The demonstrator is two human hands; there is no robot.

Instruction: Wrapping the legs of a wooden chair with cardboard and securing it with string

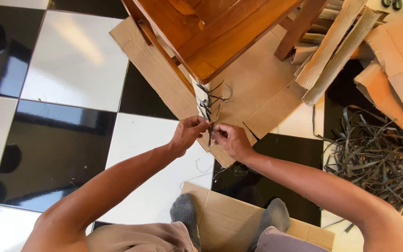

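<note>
Left hand [188, 133] and right hand [229, 139] are both pinching one dark strap [209, 122]. It is wrapping one chair leg [204, 100]. One strap pile [374, 158] is lying right, well apart.

We see a floor [71, 60] of glossy black and white tiles that mirror the light. The chair [211, 32] is smooth, varnished reddish wood. Matt brown corrugated cardboard [267, 84] lies beneath it, ribbed where torn. The dark straps [374, 154] look like thin, slightly shiny plastic; the socks [185, 212] are grey knit cloth.

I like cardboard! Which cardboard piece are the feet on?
The flat cardboard sheet at the bottom, under the grey socks. The bigger sheet lies under the wooden chair.
</note>
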